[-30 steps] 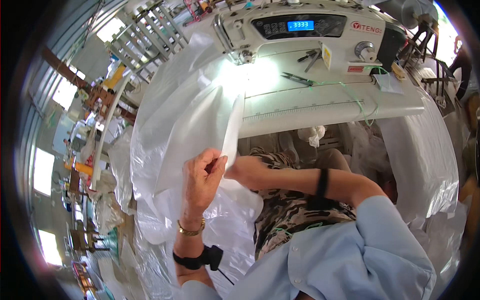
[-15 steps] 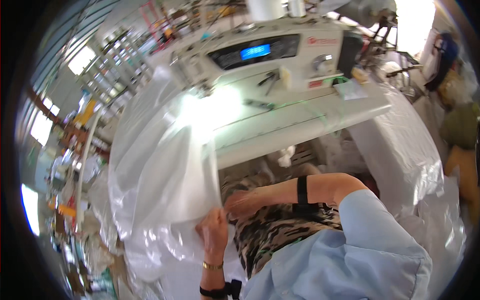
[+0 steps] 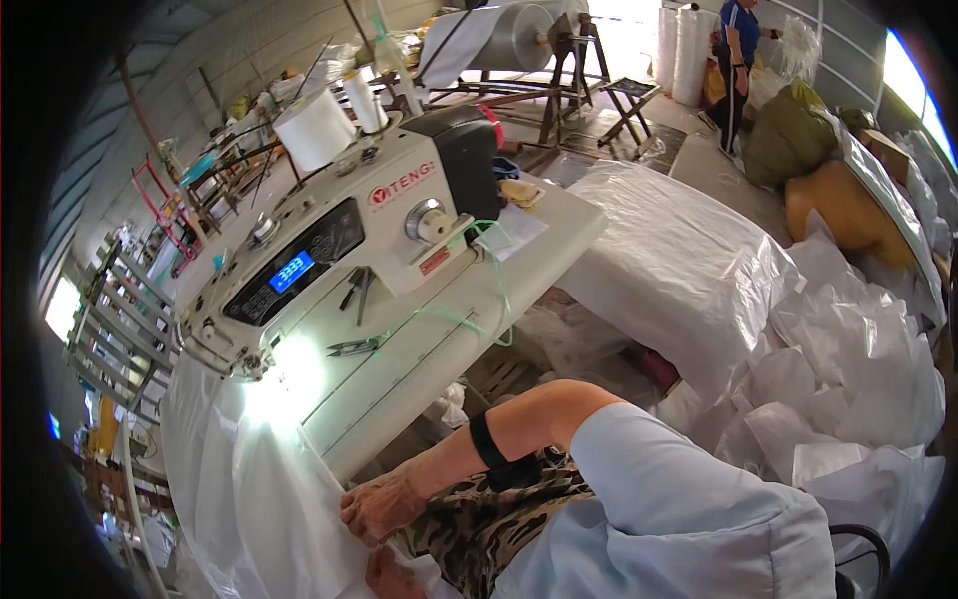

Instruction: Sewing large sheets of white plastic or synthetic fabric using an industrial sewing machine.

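Note:
A long white plastic sheet (image 3: 230, 489) hangs from under the needle end of a white sewing machine (image 3: 329, 235), where a lamp glares and hides the needle. At the sheet's near right edge my right hand (image 3: 382, 507) is closed, fingers curled on the edge. Just below it, at the bottom of the picture, my left hand (image 3: 391, 576) is closed on the sheet too, partly covered and partly cut off. Thread snips (image 3: 354, 346) lie on the machine bed (image 3: 439, 334), with a small dark tool (image 3: 357, 288) close to the machine's body.
White thread cones (image 3: 315, 130) stand behind the machine. Green cord (image 3: 504, 290) trails over the bed's right end. On the right are a wrapped white stack (image 3: 659, 260) and crumpled plastic sheets (image 3: 838, 349). Farther back are a large film roll (image 3: 509, 38) and a standing person (image 3: 733, 70).
The view has swung right, so the machine and sheet now sit farther left. My two hands remain together at the sheet's edge, lower in the picture. A person has come into view.

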The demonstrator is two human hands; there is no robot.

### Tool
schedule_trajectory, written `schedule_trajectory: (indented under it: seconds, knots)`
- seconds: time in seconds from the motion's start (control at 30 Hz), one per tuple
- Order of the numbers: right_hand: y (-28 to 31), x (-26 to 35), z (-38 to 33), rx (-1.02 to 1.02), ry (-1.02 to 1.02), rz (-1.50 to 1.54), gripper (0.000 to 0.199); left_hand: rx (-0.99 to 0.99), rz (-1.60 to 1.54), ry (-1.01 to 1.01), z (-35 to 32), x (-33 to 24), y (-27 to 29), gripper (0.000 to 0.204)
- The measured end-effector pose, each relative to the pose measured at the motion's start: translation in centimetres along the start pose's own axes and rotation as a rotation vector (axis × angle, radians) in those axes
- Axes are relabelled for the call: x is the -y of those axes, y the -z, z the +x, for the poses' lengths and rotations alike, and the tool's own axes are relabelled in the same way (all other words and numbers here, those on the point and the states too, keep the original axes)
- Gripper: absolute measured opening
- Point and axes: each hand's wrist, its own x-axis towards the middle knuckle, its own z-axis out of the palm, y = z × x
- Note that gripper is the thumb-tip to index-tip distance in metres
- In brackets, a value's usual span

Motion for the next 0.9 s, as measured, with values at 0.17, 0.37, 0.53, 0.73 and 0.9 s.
schedule_trajectory:
  seconds: [0.17,0.37,0.53,0.73,0.9]
  knots:
    - [-0.8,-0.7,-0.1,-0.063,0.066,0.0,0.014,0.094,0.186,-0.342,-0.7,1.8,1.7,0.058]
    - [-1.2,-0.9,0.3,-0.007,0.06,-0.005,0.01,0.151,-0.238,0.07,0.0,13.6,3.8,0.048]
    - [-1.3,-0.7,0.2,0.076,0.049,-0.067,0.008,0.059,-0.138,0.337,0.6,6.2,2.3,0.045]
    - [-1.6,-0.2,0.3,0.067,0.021,-0.127,0.01,-0.029,0.509,-0.288,-0.3,-2.0,0.3,0.051]
    - [-0.9,0.3,0.2,0.049,0.002,-0.183,0.011,-0.254,0.431,-0.254,-0.1,-1.7,-1.9,0.053]
